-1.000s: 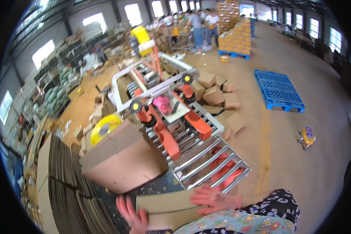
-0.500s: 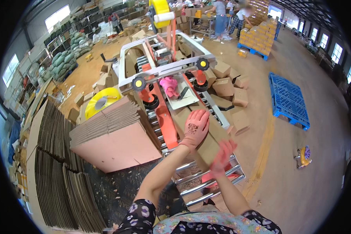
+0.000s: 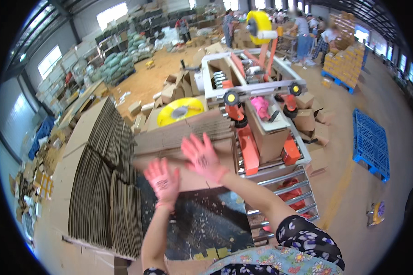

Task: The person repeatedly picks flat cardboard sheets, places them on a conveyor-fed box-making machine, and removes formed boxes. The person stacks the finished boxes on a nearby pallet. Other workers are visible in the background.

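Observation:
Both of my hands wear pink gloves, and their fingers are spread. My left hand [image 3: 163, 182] is at the front face of a stack of flattened cardboard boxes [image 3: 192, 124], by its left end. Higher and further right, my right hand [image 3: 202, 158] lies over the front sheet of that stack. Whether either palm presses on the cardboard I cannot tell. To the right, a brown carton [image 3: 267, 143] stands in the carton-sealing machine [image 3: 252, 94], under its frame. A pink cloth [image 3: 260, 107] lies on the machine's plate above the carton.
A taller stack of flattened cardboard [image 3: 103, 183] stands at my left beside the black tabletop [image 3: 192, 224]. A metal roller conveyor [image 3: 284, 199] leads to the machine. A yellow tape roll [image 3: 180, 112] lies behind the stack. A blue pallet [image 3: 371, 144] is on the floor at right; people work far back.
Both my hands have left the carton on the rollers and moved left to the cardboard stack. The carton has gone further into the machine. My view has turned left.

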Action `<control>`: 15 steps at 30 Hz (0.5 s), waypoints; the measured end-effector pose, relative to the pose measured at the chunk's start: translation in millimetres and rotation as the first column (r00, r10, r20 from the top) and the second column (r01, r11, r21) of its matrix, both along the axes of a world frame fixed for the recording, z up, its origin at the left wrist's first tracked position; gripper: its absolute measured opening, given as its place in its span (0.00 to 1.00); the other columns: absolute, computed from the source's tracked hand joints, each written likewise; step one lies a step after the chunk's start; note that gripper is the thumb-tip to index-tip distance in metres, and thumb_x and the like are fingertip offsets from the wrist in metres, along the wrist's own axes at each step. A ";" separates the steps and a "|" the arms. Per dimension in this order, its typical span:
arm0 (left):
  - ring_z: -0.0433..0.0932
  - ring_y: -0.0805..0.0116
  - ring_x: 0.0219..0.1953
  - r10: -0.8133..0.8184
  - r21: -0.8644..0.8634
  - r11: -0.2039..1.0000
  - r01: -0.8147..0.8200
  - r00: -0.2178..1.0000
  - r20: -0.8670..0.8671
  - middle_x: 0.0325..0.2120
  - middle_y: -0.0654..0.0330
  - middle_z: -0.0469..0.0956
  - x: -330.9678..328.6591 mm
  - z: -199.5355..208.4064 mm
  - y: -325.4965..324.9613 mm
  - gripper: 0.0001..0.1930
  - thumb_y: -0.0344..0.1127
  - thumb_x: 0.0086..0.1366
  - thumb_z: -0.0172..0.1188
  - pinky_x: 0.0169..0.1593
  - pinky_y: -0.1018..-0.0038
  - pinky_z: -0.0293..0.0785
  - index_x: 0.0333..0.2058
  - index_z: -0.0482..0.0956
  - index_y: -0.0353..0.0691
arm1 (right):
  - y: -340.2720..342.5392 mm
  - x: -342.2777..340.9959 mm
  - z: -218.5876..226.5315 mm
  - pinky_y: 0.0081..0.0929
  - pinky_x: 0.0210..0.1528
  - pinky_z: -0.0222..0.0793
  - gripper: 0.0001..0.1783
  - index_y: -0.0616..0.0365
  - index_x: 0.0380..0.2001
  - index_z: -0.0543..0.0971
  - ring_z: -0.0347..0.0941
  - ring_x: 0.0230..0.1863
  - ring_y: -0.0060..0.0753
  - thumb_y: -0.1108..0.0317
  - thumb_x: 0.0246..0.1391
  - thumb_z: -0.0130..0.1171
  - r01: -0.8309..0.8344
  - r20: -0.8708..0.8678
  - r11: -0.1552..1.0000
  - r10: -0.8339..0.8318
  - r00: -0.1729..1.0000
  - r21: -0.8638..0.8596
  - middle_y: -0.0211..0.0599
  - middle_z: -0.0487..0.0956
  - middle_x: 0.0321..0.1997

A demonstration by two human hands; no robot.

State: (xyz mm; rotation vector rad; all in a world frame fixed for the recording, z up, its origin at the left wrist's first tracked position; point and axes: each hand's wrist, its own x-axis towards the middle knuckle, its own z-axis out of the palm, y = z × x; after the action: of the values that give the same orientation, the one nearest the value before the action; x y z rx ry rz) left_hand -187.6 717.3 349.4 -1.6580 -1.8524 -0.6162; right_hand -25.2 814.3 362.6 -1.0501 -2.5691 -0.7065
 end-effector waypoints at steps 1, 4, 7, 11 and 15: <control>0.61 0.44 0.61 -0.033 -0.054 0.998 0.033 0.999 -0.002 0.57 0.45 0.66 -17.1 17.1 -2.0 0.30 0.46 0.63 0.57 0.66 0.47 0.50 0.60 0.64 0.37 | -10.2 2.3 -3.5 0.62 0.70 0.34 0.34 0.47 0.61 0.63 0.52 0.71 0.39 0.42 0.55 0.48 -0.143 -0.209 0.989 0.149 0.966 0.044 0.31 0.60 0.70; 0.72 0.53 0.52 -0.244 -0.352 0.893 0.279 0.959 0.143 0.48 0.55 0.75 -68.4 30.0 -0.4 0.21 0.49 0.66 0.51 0.59 0.51 0.59 0.53 0.72 0.44 | -52.0 6.4 -9.4 0.57 0.69 0.44 0.15 0.48 0.37 0.79 0.64 0.64 0.35 0.55 0.47 0.64 -0.442 -0.583 0.883 0.444 0.680 0.157 0.26 0.74 0.59; 0.75 0.52 0.50 -0.044 -0.491 0.854 0.172 0.964 0.261 0.46 0.55 0.77 -61.8 54.0 26.5 0.20 0.55 0.67 0.48 0.52 0.54 0.67 0.48 0.75 0.48 | -68.3 28.6 5.9 0.49 0.60 0.59 0.08 0.52 0.23 0.76 0.72 0.50 0.34 0.62 0.44 0.63 -0.612 -0.636 0.787 0.511 0.578 0.076 0.27 0.79 0.38; 0.80 0.52 0.35 0.016 -0.397 0.917 -0.036 0.998 -0.053 0.34 0.52 0.80 -94.0 65.7 4.6 0.32 0.67 0.54 0.56 0.38 0.58 0.75 0.34 0.77 0.37 | -133.7 127.7 66.7 0.42 0.34 0.64 0.13 0.59 0.13 0.63 0.65 0.27 0.49 0.69 0.36 0.57 -0.916 -0.765 0.377 0.548 0.338 -0.135 0.41 0.62 0.18; 0.78 0.54 0.30 -0.153 -0.678 0.692 0.248 0.968 0.198 0.26 0.51 0.79 14.6 61.6 -112.5 0.17 0.49 0.63 0.55 0.39 0.52 0.71 0.31 0.76 0.39 | -162.5 200.7 57.1 0.40 0.27 0.63 0.21 0.59 0.14 0.70 0.72 0.24 0.43 0.62 0.60 0.56 -0.816 -0.817 -0.211 0.372 0.442 -0.538 0.39 0.73 0.20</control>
State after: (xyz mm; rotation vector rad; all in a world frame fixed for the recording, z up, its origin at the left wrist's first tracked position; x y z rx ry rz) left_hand -173.1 604.8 411.0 -2.3807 -2.1706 -0.0669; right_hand 175.5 651.7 419.7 0.2685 -2.3957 1.5008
